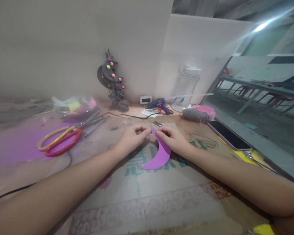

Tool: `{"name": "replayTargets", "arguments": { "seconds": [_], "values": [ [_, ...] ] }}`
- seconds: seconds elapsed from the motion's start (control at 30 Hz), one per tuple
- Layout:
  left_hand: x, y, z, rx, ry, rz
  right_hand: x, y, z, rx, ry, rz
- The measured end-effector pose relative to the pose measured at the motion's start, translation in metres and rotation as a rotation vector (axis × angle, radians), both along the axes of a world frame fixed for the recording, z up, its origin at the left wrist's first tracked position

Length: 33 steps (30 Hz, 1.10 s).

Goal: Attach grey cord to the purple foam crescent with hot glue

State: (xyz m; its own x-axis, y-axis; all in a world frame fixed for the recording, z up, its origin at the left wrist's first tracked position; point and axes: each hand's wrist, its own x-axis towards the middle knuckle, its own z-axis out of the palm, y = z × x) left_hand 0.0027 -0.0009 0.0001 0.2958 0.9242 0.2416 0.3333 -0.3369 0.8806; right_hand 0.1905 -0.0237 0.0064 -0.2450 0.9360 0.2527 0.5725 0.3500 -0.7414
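**Bare hands meet at the upper tip of a purple crescent**

Take the crescent as the dial's centre, twelve lying away from the person. The work surface is a brown cardboard sheet [117, 195] printed with green characters and reddish patterning. A plain pale partition [137, 29] stands across twelve; beyond it, toward two, the room shows a long green-framed table [257, 85] above a grey floor.

The flat purple crescent-shaped piece [164, 155] is in front of the person, its tips toward eleven and eight. The right hand [172, 137], at one, has thumb and forefinger clamped on the upper tip. The left hand [133, 138], at ten, brings its thumb and forefinger close together beside that tip; whether they grip anything, I cannot tell.

Counted around the dial: one pair of scissors with a yellow and a red handle loop [63, 151] at nine; one clear plastic bag with bright contents [75, 106] at ten; one dark grey crescent decoration [105, 76] near eleven, six coloured balls visible on it; one blue glue gun [158, 103] at twelve; one clear bottle with a white lid [185, 86] at one; one grey yarn skein [195, 115] just past one; one black-screened phone [230, 134] near three.
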Motion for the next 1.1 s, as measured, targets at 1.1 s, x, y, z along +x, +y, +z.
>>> {"name": "replayTargets", "arguments": {
  "seconds": [1.1],
  "values": [
    [-0.004,0.013,-0.009,-0.112,-0.276,0.176,0.000,0.000,0.001,-0.009,-0.004,-0.024]
  ]
}}
